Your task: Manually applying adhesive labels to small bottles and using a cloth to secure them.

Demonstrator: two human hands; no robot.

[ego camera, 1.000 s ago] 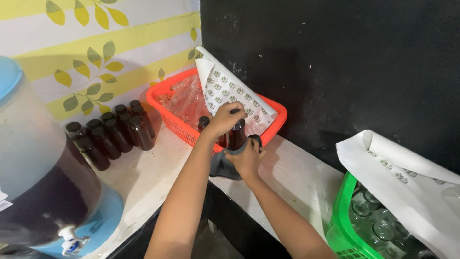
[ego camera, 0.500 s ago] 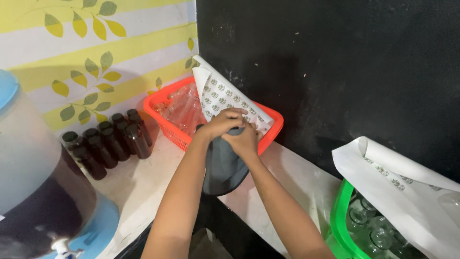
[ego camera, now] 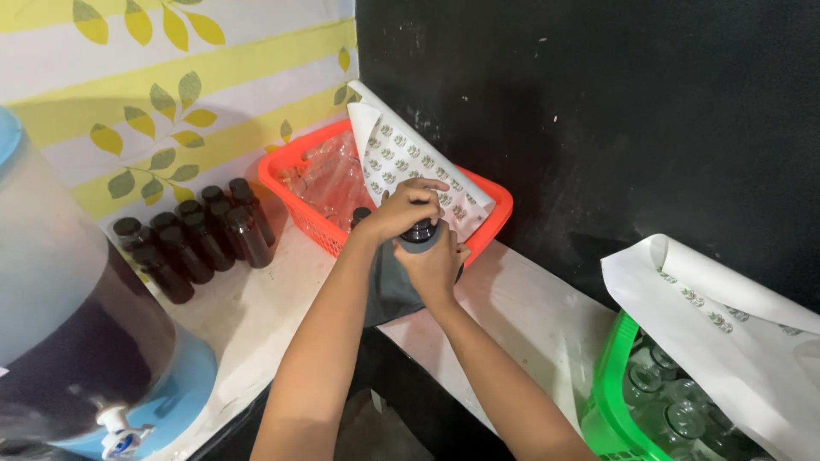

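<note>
At six o'clock of the orange basket, a dark bottle is clasped cap-first by the left hand (fingers closed) and steadied through a grey cloth clenched in the right hand.

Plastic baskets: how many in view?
2. An orange basket stands against the wall behind both hands; a green basket sits at the lower right, partly under white paper and cut off by the frame edge. More could be out of view.
</note>
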